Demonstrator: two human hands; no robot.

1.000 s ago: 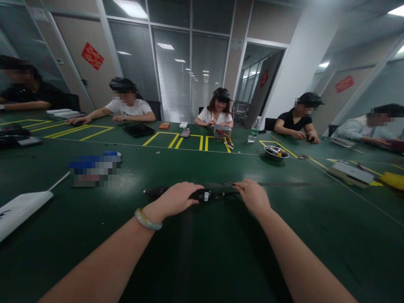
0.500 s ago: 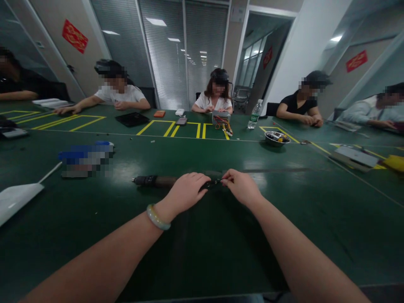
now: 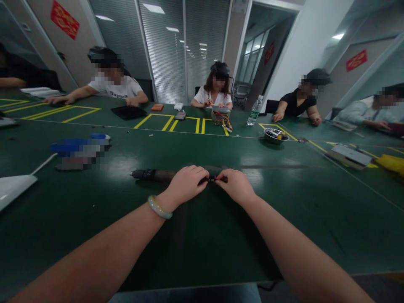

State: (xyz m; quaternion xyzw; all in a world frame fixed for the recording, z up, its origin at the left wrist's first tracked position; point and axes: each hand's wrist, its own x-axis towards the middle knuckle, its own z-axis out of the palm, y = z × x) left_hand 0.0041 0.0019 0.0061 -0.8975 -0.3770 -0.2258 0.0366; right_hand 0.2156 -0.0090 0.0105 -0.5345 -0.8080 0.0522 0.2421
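The left hand point(image 3: 187, 183) is lying over a dark tool point(image 3: 151, 174) on the green counter point(image 3: 94, 219), its grip clenched around the tool's shaft so that the fingers are covering the middle part. A pale bracelet point(image 3: 159, 207) is sitting on that wrist. The tool is lying flat near the middle of the counter, straight ahead of the person, with its free black end pointing toward 9 o'clock and showing clear of the hand. The right hand point(image 3: 236, 185) is sitting just beside the left one, at its 3 o'clock, with its grip pinching the thin end of the tool between fingertips and thumb; the small piece between the two hands is too dark to make out.

At 10 o'clock from the hands a blue and white package point(image 3: 80, 149) is lying well apart from them, and a white sheet point(image 3: 14, 189) is lying at 9 o'clock by the counter's edge. At 1 o'clock a metal bowl point(image 3: 275, 135) is standing, with a water bottle point(image 3: 254, 111) beyond it. Yellow tape lines point(image 3: 167, 123) are running across the far side at 12 o'clock, where other people are sitting with their own hands on the counter
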